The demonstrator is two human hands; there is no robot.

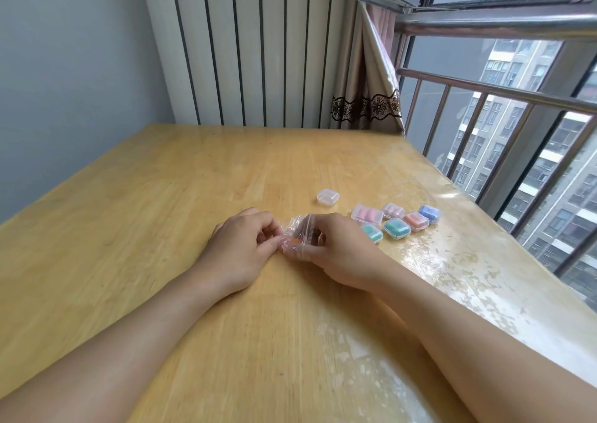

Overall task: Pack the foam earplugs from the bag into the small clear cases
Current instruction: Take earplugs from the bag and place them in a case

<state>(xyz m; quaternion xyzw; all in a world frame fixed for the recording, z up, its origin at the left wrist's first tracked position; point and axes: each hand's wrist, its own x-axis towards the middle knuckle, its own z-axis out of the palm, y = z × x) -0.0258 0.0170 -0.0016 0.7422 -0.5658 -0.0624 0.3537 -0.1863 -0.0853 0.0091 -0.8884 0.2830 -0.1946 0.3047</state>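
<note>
Bag: the small clear zip bag (298, 232) was crumpled and held between both hands just above the bench (161, 196); an orange earplug (294, 241) showed through it.
Left grip: the left hand (240, 248) had its fingertips pinched on the bag's left edge.
Right grip: the right hand (336, 249) was closed on the bag's right side.
Filled cases: six, clustered just right of the right hand: two pink (366, 214) (393, 211), two teal (372, 232) (397, 227), one orange (415, 221), one blue (430, 213).
Empty case: one (328, 197), shut, apart behind the cluster.
Room: the bench lay bare left of the hands and toward the far edge; the cluster sat near the right edge, by the window railing (484, 91).
</note>
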